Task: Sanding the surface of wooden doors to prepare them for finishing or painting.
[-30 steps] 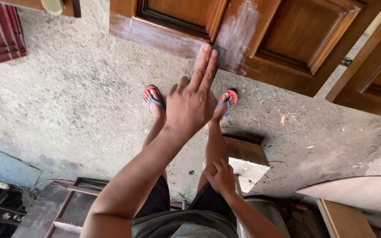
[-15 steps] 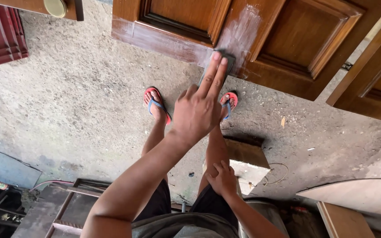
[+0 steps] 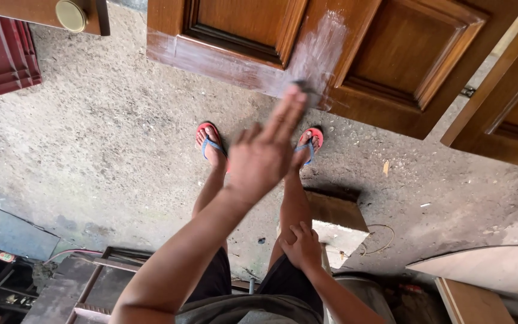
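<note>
My left hand (image 3: 262,156) reaches forward with two fingers stretched out. They press a small dark piece of sandpaper (image 3: 308,89) against the bottom rail of a brown panelled wooden door (image 3: 391,54). The hand is blurred by motion. A whitish sanded patch (image 3: 319,51) covers the door just above the sandpaper and runs left along the rail. My right hand (image 3: 301,246) rests on my right knee and holds nothing. My feet, in red flip-flops (image 3: 210,141) with blue straps, stand on the concrete below the door.
A wooden block (image 3: 337,216) lies by my right leg. A second brown door (image 3: 511,102) leans at the right, with plywood boards (image 3: 481,270) below it. A brass knob (image 3: 71,15) and a red panel (image 3: 1,57) are at top left. A dark frame (image 3: 85,282) lies bottom left.
My left hand has slid the sandpaper down and to the right along the door's rail. My right hand has stayed on the knee.
</note>
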